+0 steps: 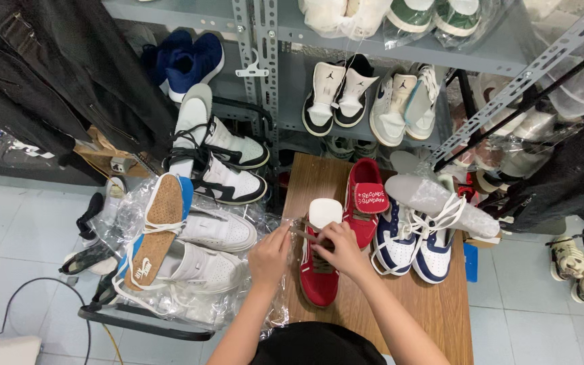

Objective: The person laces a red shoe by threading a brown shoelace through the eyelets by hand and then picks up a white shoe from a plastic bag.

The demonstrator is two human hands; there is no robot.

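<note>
On the wooden table point(434, 304), a red sneaker point(318, 277) lies in front of the person. Both the left hand point(270, 255) and right hand point(341, 247) pinch its brown laces point(303, 233), fingers closed on them. Its red mate point(365, 199), just right, carries a red tongue label with white lettering. Clear plastic wrap point(275, 307) hangs off the table's left edge.

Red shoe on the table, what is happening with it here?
A person's two hands, left hand and right hand, are at the laces of a red shoe on a wooden table. Its red partner lies beside it, next to a blue and white pair. More shoes fill a rack on the left.
</note>
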